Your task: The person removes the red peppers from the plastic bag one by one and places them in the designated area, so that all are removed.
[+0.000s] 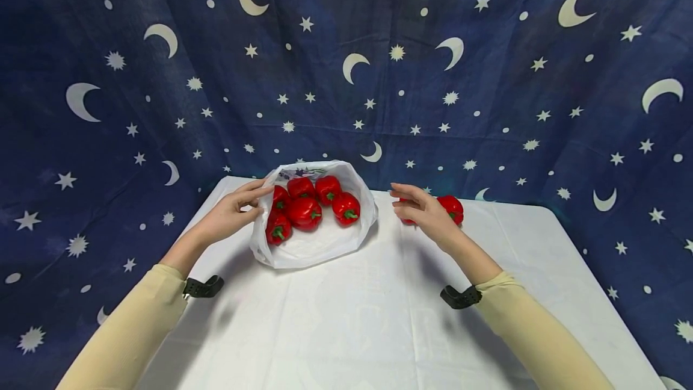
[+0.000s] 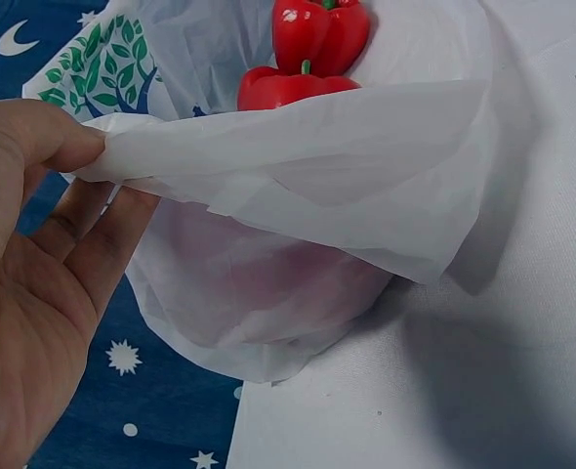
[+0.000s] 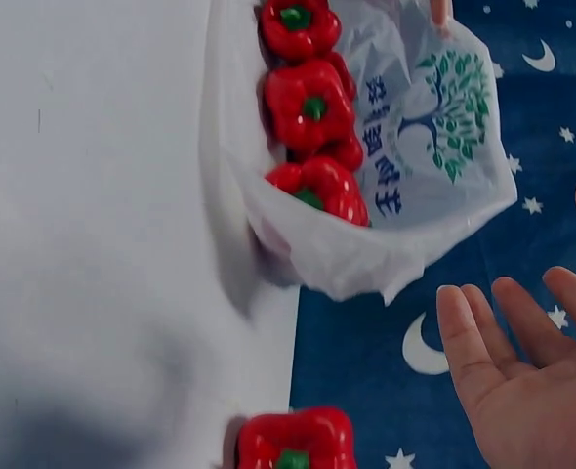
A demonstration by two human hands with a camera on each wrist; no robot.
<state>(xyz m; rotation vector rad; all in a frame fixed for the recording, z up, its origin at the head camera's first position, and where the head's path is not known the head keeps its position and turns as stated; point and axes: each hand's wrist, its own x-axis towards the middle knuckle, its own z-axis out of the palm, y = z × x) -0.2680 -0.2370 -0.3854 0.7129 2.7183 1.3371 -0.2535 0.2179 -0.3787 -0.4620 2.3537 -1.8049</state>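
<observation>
A white plastic bag lies with its mouth toward me, several red bell peppers with green stems inside. My left hand pinches the bag's left rim between thumb and fingers, as the left wrist view shows at the hand. To the right of the bag, my right hand hovers with spread, relaxed fingers and holds nothing. Behind it sits a red bell pepper, and more red shows past its fingers. In the right wrist view a pepper rests near the table's edge, apart from the hand.
A white cloth covers the table. Behind it hangs a dark blue curtain with moons and stars. Each wrist wears a black strap. A green tree print marks the bag's inner side.
</observation>
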